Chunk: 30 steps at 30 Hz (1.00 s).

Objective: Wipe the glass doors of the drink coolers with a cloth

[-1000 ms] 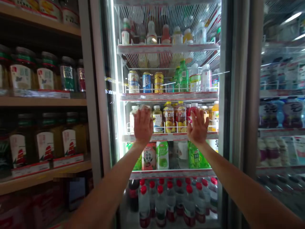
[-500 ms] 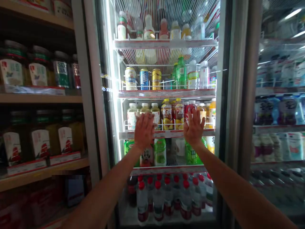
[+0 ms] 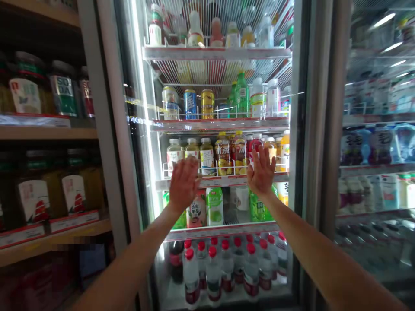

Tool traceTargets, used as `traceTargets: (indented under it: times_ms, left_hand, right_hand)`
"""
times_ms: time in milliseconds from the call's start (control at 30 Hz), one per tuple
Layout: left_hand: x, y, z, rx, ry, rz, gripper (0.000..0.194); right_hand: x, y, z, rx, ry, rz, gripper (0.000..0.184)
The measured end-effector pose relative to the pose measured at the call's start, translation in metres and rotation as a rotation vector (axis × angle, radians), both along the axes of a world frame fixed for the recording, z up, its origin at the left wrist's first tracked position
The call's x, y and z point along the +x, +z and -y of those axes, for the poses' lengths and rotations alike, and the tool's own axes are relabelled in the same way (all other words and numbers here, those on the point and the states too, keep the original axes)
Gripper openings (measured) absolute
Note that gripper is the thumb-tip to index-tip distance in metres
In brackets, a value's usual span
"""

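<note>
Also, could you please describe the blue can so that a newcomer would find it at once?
Go to the brightly lit cooler in the middle. On its second visible shelf from the top, look toward the left end. The blue can stands there, between a pale can and a gold can.

A tall cooler (image 3: pixel 223 125) with wire-fronted shelves (image 3: pixel 217 53) is lit white by a vertical light strip (image 3: pixel 139 73) along its left edge; dimmer wooden shelving (image 3: pixel 48 133) stands beyond, and past the right edge's metal post (image 3: pixel 316 129) another cooler (image 3: pixel 379 169) shows bright streaks (image 3: pixel 384 20)
</note>
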<state>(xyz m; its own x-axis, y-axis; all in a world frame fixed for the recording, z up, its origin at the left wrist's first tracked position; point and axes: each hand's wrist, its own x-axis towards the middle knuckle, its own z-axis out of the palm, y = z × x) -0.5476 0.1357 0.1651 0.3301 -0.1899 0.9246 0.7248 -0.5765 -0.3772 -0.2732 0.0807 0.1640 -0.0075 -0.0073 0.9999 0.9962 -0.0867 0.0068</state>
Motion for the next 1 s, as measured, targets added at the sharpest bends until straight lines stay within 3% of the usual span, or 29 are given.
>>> traceTargets:
  times_ms: [67,100,167,267,333,467,533,667,733,800,900,1000]
  left_hand:
    - [0.008,-0.005,0.003,0.028,-0.006,-0.256,0.054]
    - [0.005,-0.004,0.002,0.031,-0.002,-0.288,0.053]
    - [-0.012,0.004,-0.003,0.004,0.023,-0.14,0.052]
    - [-0.037,0.017,-0.01,-0.039,0.072,0.255,0.053]
    - [-0.035,0.014,-0.008,-0.025,0.086,0.307,0.054]
    - [-0.012,-0.006,0.002,0.045,0.04,-0.213,0.057]
    - [-0.015,-0.007,0.002,0.055,0.031,-0.299,0.056]
    - [-0.045,0.013,-0.01,-0.013,0.071,0.181,0.054]
    - [-0.044,0.016,-0.011,-0.012,0.075,0.313,0.054]
    - [-0.026,0.008,-0.006,-0.001,0.049,0.211,0.055]
    - [0.009,-0.008,0.005,0.019,0.003,-0.147,0.055]
    - [0.009,-0.005,0.005,0.041,0.012,-0.271,0.055]
  right_hand:
    - [0.001,0.0,0.0,0.0,0.001,0.008,0.057]
    - [0.001,0.0,0.0,-0.003,0.001,0.009,0.057]
    - [0.001,0.0,0.0,-0.004,-0.002,0.005,0.056]
    - [0.0,0.0,-0.001,-0.011,-0.008,-0.008,0.057]
    - [-0.001,0.0,-0.001,-0.013,0.002,-0.015,0.056]
    - [-0.001,-0.001,-0.001,0.004,0.02,0.002,0.055]
    - [0.0,-0.001,0.0,0.012,0.011,0.015,0.054]
    - [-0.001,-0.001,-0.001,0.022,0.0,0.007,0.053]
    - [-0.001,-0.001,-0.001,0.02,0.008,-0.002,0.054]
    - [-0.001,-0.001,-0.002,0.017,0.018,-0.003,0.055]
    - [-0.001,-0.001,-0.001,0.015,0.027,-0.002,0.055]
    - [-0.001,0.0,0.0,0.018,0.03,-0.004,0.054]
